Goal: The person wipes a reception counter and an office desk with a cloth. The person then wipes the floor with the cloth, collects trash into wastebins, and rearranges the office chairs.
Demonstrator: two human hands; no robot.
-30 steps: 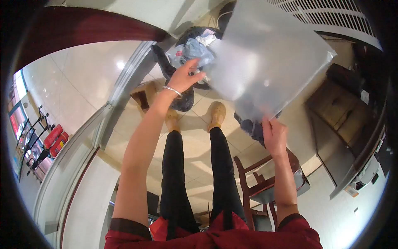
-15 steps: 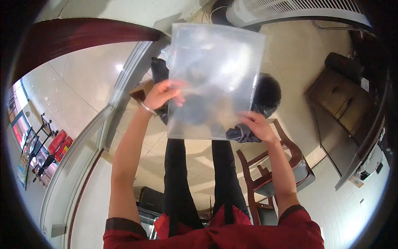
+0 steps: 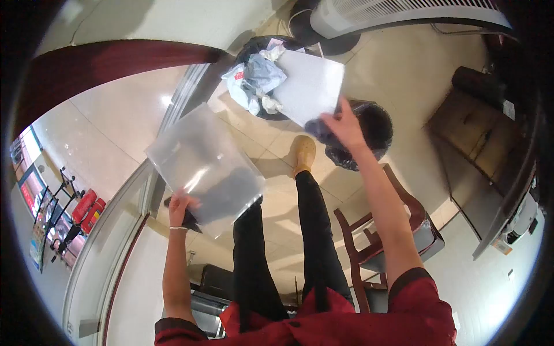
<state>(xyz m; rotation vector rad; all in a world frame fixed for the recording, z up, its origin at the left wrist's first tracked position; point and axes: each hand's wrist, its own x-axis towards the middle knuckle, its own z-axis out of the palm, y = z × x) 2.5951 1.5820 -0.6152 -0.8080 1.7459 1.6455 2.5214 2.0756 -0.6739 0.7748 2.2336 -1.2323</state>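
My left hand (image 3: pixel 182 207) is closed on the lower edge of a clear plastic sheet (image 3: pixel 202 158), tilted over the floor at left. A dark patch beside that hand is too unclear to name. My right hand (image 3: pixel 346 127) reaches forward, its fingers closed at the lower right corner of a whitish translucent sheet (image 3: pixel 311 83). A bunched dark cloth (image 3: pixel 319 130) is at the same fingers. The whitish sheet overlaps a black-lined bin (image 3: pixel 248 53) heaped with pale plastic bags (image 3: pixel 264 73) and crumpled paper.
A second black-lined bin (image 3: pixel 375 130) stands right of my right hand. A wooden chair (image 3: pixel 369 254) is beside my right leg. At the top is a white slatted appliance (image 3: pixel 398 17); a glass door frame (image 3: pixel 124 225) runs along the left. My tan shoe (image 3: pixel 304 154) is on the tiled floor.
The clear sheet, held up in front of me before, has swung left and down with my left hand. My right hand has moved forward with the whitish sheet, and the filled bin now shows.
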